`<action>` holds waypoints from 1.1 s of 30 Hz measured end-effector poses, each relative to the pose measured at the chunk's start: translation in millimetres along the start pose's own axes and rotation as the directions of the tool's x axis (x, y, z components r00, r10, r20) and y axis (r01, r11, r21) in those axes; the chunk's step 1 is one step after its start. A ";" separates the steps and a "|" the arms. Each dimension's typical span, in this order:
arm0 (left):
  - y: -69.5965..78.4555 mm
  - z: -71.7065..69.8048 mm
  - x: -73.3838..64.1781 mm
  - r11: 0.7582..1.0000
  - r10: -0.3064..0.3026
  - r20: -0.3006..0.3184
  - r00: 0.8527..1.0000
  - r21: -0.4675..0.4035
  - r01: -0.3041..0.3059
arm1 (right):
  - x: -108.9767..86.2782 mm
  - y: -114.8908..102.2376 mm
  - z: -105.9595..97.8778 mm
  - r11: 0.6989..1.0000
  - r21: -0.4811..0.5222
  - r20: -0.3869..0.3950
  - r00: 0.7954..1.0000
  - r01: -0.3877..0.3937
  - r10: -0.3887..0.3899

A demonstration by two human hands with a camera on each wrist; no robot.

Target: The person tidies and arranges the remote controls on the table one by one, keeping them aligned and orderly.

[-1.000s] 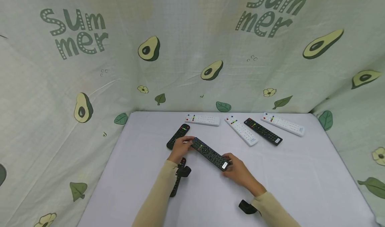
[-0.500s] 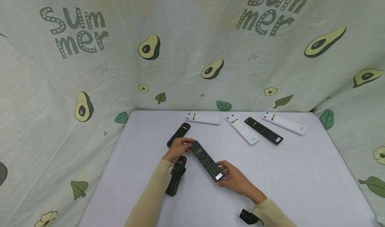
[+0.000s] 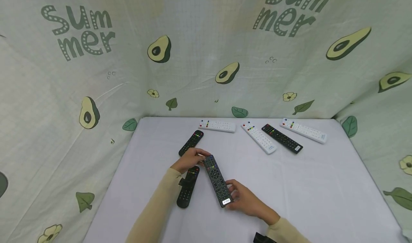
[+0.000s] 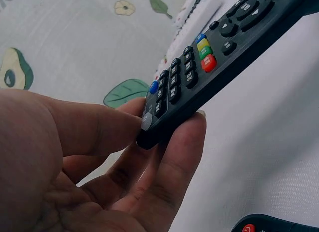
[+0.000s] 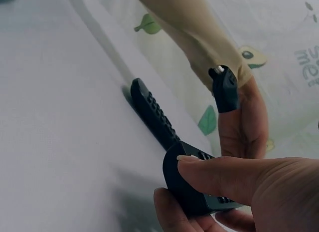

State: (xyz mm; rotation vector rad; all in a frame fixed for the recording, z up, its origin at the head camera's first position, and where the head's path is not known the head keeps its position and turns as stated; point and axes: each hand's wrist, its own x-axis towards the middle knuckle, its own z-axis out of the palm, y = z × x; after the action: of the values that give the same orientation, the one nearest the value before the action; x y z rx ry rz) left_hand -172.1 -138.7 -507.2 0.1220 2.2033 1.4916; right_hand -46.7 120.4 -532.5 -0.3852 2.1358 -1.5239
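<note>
A black remote control (image 3: 217,180) with a white label at its near end is held above the table between both hands. My left hand (image 3: 190,159) pinches its far end; in the left wrist view the thumb and fingers (image 4: 184,152) grip the corner near the blue button. My right hand (image 3: 246,200) holds the labelled near end, and the right wrist view shows the thumb (image 5: 219,177) on one side with fingers below. Under the left wrist lies another black remote (image 3: 188,189), partly covered by the wrist strap. Just beyond the left hand rests a third black remote (image 3: 191,143).
Along the back of the white table (image 3: 315,193) lie a white remote (image 3: 217,125), a second white remote (image 3: 259,138), a black remote (image 3: 282,138) and a further white remote (image 3: 303,130). A printed avocado curtain (image 3: 193,50) hangs behind the table and at its sides.
The held remote has turned from a diagonal to a steeper angle, its labelled end swinging nearer and to the left. My right hand has moved with it; the left has shifted slightly.
</note>
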 end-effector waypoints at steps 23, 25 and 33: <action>2.3 6.6 -3.5 0.970 0.025 0.126 0.992 0.235 -0.055 | -3.4 1.9 41.0 0.996 0.075 0.045 0.998 -0.040 0.037; 3.0 7.9 -3.4 0.966 0.037 0.142 0.989 0.247 -0.071 | -4.2 -2.8 42.9 0.995 0.072 0.042 0.997 -0.063 0.060; 3.2 11.7 0.7 0.944 0.073 0.173 0.982 0.307 -0.124 | -2.8 -4.1 49.8 0.997 0.038 0.034 0.998 -0.060 0.058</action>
State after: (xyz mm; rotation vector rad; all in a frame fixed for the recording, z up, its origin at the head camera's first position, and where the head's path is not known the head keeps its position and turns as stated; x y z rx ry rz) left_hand -168.3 -127.2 -508.1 0.4470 2.3154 1.1201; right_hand -17.9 80.3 -541.0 -0.3286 2.0703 -1.5140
